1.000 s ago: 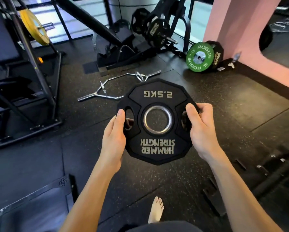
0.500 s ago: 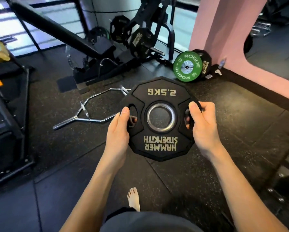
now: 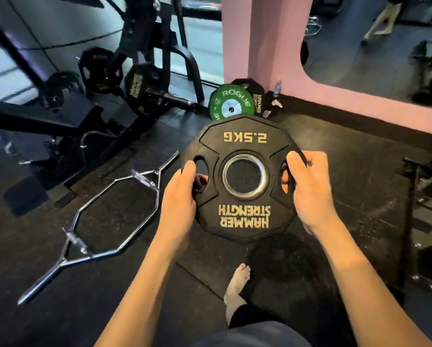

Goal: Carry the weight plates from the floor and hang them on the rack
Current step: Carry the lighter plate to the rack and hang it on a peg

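Black rubber flooring (image 3: pixel 360 186) lies underfoot, one bare foot (image 3: pixel 237 284) planted just below the load. Above it, the black octagonal rubber weight plate marked 2.5KG (image 3: pixel 245 179) is off the floor, held face-up between both hands: the left hand (image 3: pixel 182 196) curls its fingers through one side slot with the thumb on top, and the right hand (image 3: pixel 307 189) grips the opposite slot likewise. So pickup looks done; carrying and hanging are left. To the left, a chrome hex-frame bar (image 3: pixel 114 211) lies on the floor, a trip edge to skirt. Farther on, a green round bumper plate (image 3: pixel 231 102) leans by the pink wall (image 3: pixel 260 46), seemingly waiting too. The black steel plate rack (image 3: pixel 144 71) stands beyond, with open floor leading to it.
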The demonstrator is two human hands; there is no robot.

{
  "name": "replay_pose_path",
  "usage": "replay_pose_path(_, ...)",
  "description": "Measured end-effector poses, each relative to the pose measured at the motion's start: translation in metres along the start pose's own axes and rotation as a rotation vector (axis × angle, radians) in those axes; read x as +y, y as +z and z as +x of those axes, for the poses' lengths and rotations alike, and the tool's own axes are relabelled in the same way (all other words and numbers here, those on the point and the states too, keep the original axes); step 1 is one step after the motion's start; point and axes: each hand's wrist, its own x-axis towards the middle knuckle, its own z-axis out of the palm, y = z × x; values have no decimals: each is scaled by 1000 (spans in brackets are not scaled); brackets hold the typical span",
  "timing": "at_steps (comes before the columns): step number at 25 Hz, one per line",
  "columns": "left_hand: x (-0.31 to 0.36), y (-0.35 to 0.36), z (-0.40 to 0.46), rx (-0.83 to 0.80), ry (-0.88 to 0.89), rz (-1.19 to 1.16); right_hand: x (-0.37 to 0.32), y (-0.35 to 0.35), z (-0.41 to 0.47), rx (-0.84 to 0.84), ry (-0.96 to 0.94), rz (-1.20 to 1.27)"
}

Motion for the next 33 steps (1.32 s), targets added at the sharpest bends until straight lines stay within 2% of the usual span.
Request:
replay_pose_path(3,10,26,87,-33,70,105,4,11,78,22,18,7)
replay_pose_path(6,29,59,174,-75,237,251,1,18,169,47,-35,-38)
replay_pose_path(9,45,95,246,-127,209,199,2,22,248,81,-22,-65)
replay_pose_path(13,50,140,356,-179,38,22,22,21,351,125,-55,-82)
replay_pose_path(19,72,212,530,-289,76,40,43,28,520,233,-23,-34)
replay_pose_path(24,103,291,667,-431,32,-5,35,20,655,338,-108,-109)
replay_pose_path(28,109,364,755,-509,32,-52,43,-10,755,356,-145,-26)
replay_pose_path(33,119,477,858,-512,39,-60,56,-63,889,386,-197,74)
